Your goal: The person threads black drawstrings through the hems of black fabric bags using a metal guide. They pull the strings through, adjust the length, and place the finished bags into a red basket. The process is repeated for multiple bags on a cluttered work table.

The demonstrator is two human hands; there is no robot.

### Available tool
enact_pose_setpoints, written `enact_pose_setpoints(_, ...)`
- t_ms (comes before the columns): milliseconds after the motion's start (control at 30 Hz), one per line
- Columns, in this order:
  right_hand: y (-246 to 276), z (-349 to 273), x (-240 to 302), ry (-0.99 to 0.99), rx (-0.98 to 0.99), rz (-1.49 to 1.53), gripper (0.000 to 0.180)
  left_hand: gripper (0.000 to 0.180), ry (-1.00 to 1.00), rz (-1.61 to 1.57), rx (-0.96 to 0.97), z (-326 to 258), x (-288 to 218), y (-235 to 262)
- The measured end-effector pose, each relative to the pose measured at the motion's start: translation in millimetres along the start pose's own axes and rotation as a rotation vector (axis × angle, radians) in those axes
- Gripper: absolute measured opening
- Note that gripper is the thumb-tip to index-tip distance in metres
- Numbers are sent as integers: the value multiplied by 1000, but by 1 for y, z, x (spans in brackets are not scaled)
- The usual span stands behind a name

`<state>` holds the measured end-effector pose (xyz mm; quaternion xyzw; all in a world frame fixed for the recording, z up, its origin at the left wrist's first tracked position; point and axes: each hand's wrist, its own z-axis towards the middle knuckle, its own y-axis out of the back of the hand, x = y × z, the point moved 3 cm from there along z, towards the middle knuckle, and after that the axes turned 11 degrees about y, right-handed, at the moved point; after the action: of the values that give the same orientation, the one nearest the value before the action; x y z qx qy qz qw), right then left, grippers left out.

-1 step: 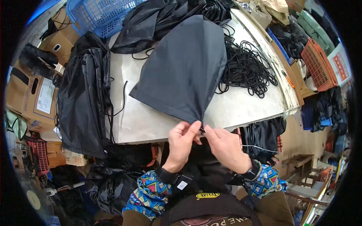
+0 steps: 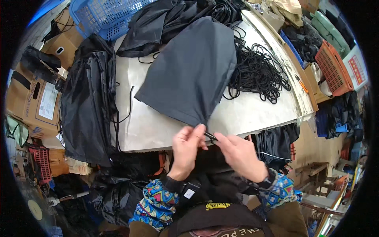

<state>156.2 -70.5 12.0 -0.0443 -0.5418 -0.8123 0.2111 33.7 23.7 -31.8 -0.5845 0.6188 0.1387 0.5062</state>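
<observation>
**Both hands pinch the near corner of a dark bag at the table edge**

A dark grey cloth bag (image 2: 193, 71) lies flat on the pale table (image 2: 252, 112), its wide end far and its narrow corner drawn toward the near edge. The left hand (image 2: 187, 146) grips that corner, fingers curled and thumb pressed against the cloth. The right hand (image 2: 239, 154) meets it from the right — its thumb and forefinger pinch a thin black cord (image 2: 210, 136) that comes out of the bag's corner. The two hands are almost touching, just off the near edge of the table, and both wrists show bright patterned sleeves.

To the right of the bag, resting on the table and touching its far right side, sits a loose tangle of black cord (image 2: 256, 71). On the left part of the table a stack of black bags (image 2: 89, 102) hangs over the edge, a few cords trailing from it across the bare surface. More black cloth (image 2: 169, 23) is heaped at the far end, beside a blue plastic basket (image 2: 102, 15). Well apart on the far right stands an orange basket (image 2: 333, 67); cardboard boxes (image 2: 35, 98) sit at the left — below table height.
</observation>
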Motion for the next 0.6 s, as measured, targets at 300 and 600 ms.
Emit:
enact_pose_setpoints(300,34,-23,-17,-121,30,227,21,27,152,228,173,-7,7,-4)
enact_pose_setpoints(600,35,-32,-4,-36,75,215,18,39,-126,-15,-108,16,-36,28)
